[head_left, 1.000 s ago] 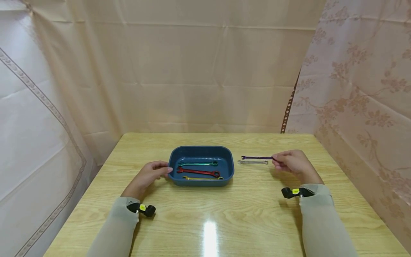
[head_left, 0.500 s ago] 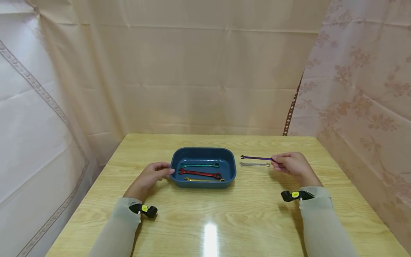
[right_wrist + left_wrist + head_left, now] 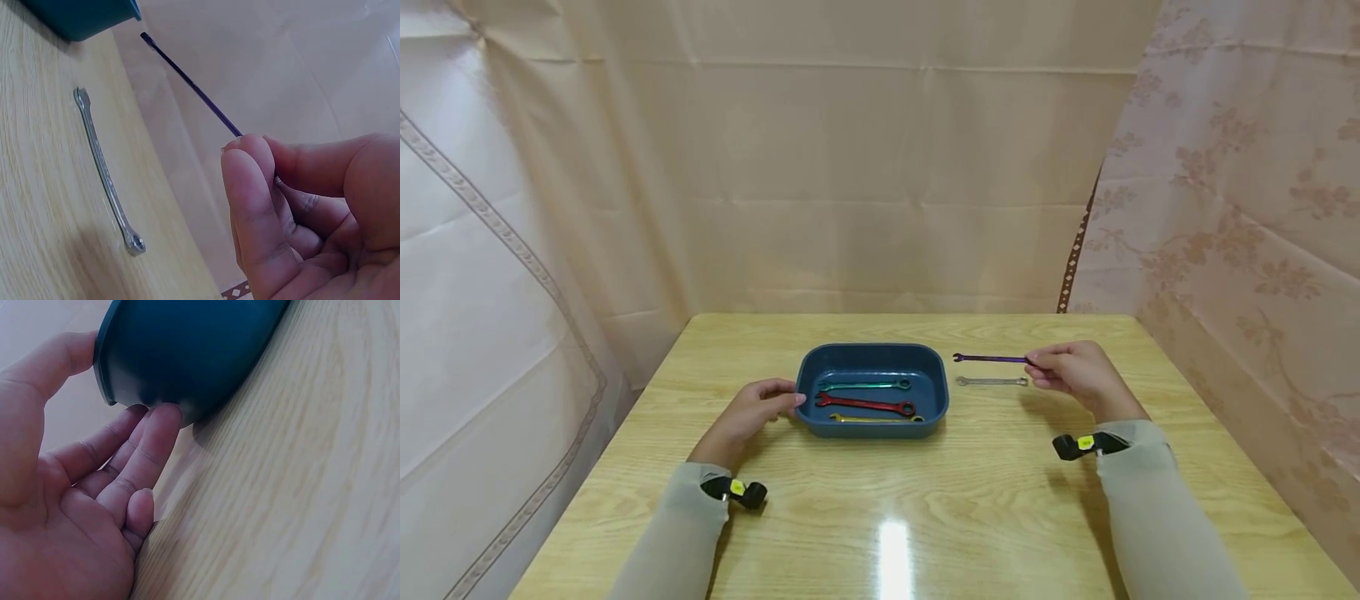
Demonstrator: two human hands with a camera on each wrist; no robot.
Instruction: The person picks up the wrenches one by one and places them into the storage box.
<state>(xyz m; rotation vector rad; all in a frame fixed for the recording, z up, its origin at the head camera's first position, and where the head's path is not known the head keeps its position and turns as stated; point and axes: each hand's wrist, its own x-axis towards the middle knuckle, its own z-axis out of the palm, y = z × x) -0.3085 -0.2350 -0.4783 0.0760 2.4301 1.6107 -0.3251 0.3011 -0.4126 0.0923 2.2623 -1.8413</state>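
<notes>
My right hand (image 3: 1078,375) pinches a purple combination wrench (image 3: 988,358) by one end, between thumb and fingers. Raised above the table, its open end points left at the dark blue tray (image 3: 872,430). Below it a silver wrench (image 3: 992,381) lies on the wood, untouched. My left hand (image 3: 752,415) holds the tray's left end, thumb at the rim and fingertips (image 3: 164,419) against the outer wall. Inside the tray lie a green wrench (image 3: 865,385), a red wrench (image 3: 867,404) and a yellow wrench (image 3: 874,419), roughly parallel. The purple wrench's gripped end is hidden by my fingers.
The light wood table (image 3: 820,525) ends at a back edge before a beige cloth backdrop (image 3: 850,183). Patterned cloth (image 3: 1247,208) hangs on the right, and a whitish cloth (image 3: 482,292) on the left.
My right hand has lifted the purple wrench higher and shifted it slightly left, further from the silver wrench. My left hand stays at the tray. The head view has swayed slightly.
</notes>
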